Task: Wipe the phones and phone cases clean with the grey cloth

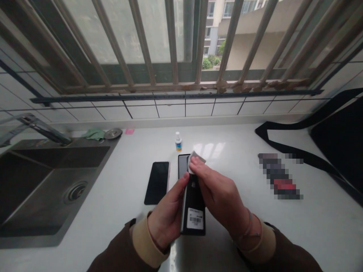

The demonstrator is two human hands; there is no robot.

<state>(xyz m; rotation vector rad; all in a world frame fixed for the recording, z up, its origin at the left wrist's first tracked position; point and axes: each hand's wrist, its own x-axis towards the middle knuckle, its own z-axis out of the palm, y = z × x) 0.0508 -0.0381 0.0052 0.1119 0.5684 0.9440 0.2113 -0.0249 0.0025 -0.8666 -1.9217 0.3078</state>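
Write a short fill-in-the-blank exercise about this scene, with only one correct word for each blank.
The left hand holds a black phone with a white label near its ____ end.
The right hand holds a gray cloth against the phone's ____ end.
A second phone lies on the white counter, to the ____ of the held phone.
A small bottle with a ____ cap stands behind both phones.

Missing words: lower; upper; left; white.

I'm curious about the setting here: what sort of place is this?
Probably a home kitchen, perhaps in an apartment block: a stainless steel sink with a tap set into a white countertop, below a barred window.
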